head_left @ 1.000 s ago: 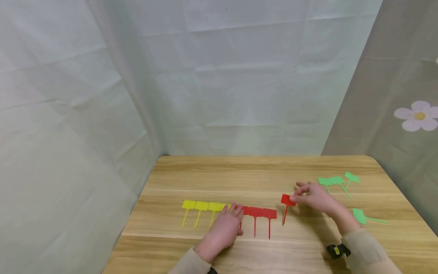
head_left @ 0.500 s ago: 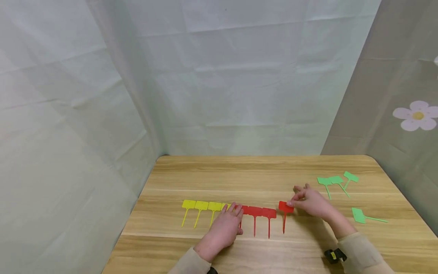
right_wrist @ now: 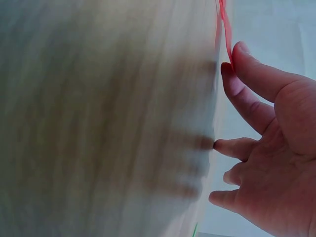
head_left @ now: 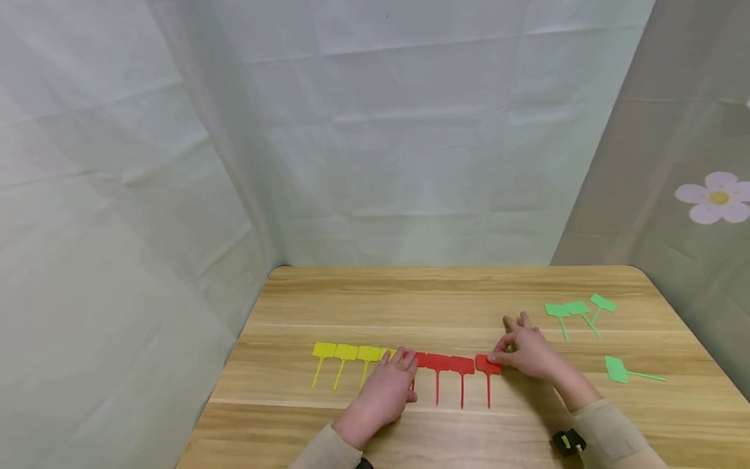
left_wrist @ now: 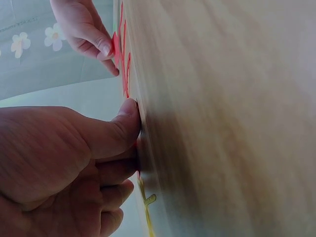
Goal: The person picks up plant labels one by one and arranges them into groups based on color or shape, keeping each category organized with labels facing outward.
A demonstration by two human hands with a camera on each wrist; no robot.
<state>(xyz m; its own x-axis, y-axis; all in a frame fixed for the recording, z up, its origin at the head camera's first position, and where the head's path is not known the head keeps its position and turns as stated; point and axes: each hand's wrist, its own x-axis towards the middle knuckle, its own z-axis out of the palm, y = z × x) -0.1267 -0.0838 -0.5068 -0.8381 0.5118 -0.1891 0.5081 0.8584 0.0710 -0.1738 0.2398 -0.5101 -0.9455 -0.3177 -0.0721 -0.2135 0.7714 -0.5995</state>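
My right hand [head_left: 529, 352] pinches the right edge of a red plant label [head_left: 482, 364] between thumb and forefinger, its stem pointing toward me. In the right wrist view the red label [right_wrist: 226, 32] appears edge-on at the fingertips, close to the tabletop. A small gap separates it from the row of red labels [head_left: 461, 365] on its left. Across the middle of the row rests my left hand [head_left: 383, 391], fingers extended, covering parts of the adjoining yellow and red labels. Yellow labels [head_left: 346, 352] continue the row leftward, heads side by side.
Several green plant labels lie at the right: a cluster [head_left: 577, 308] toward the back and a single one [head_left: 616, 369] turned sideways. The wooden tabletop [head_left: 410, 299] has cloth walls [head_left: 410, 163] behind it and at both sides.
My right hand has brought the red label left and toward me, lower and level with the row, and its stem has straightened. The left hand has stayed in place.
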